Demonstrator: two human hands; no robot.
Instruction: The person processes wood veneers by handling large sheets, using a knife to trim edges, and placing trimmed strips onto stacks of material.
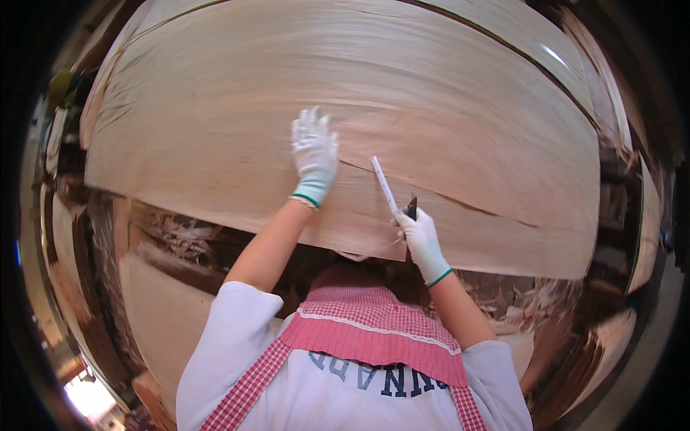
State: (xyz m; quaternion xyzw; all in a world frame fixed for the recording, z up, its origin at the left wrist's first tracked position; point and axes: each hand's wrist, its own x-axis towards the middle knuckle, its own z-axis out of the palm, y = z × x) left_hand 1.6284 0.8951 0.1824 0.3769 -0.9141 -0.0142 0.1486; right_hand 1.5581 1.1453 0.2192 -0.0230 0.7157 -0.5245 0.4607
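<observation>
The right hand [420,237], in a white glove, is closed around a white strip-like tool [384,185] that angles up toward eleven o'clock, with a small dark blade or handle [411,208] just above the knuckles; what exactly the dark piece is cannot be told. The tool's tip rests on the wood veneer sheet [215,122] beside a long crack [460,202] that runs away toward three o'clock. At ten o'clock from the right hand, the left hand [314,152], also gloved, lies flat with fingers spread, pressing the sheet down just above the crack's inner end.

The sheet fills the upper half of the view, its near edge crossing just beyond the person's pink checked apron [374,327]. Wood scraps [183,237] lie below it at eight o'clock.

The thin sheet looks brittle: uneven pressure from the spread hand, or a slip of the tool across the grain, could lengthen the split or tear the near edge.
</observation>
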